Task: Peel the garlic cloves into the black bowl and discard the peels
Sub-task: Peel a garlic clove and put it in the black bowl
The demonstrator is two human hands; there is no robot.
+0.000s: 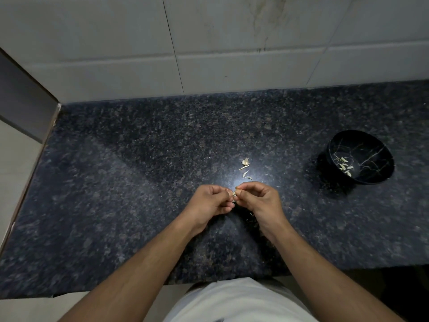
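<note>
Pinching 1 garlic clove (234, 194) between them, the left hand (209, 201) and right hand (257, 198) meet above the counter (139, 182), well left of the black bowl (371, 145).

The dark stone counter (116, 182) lies open on its whole left half and along the far strip by the tiled wall (232, 54). Just beyond the middle, a small scatter of garlic peels (245, 168) lies on the surface. A black bowl (362, 156) stands at the right, with bare counter between it and the peels.
</note>
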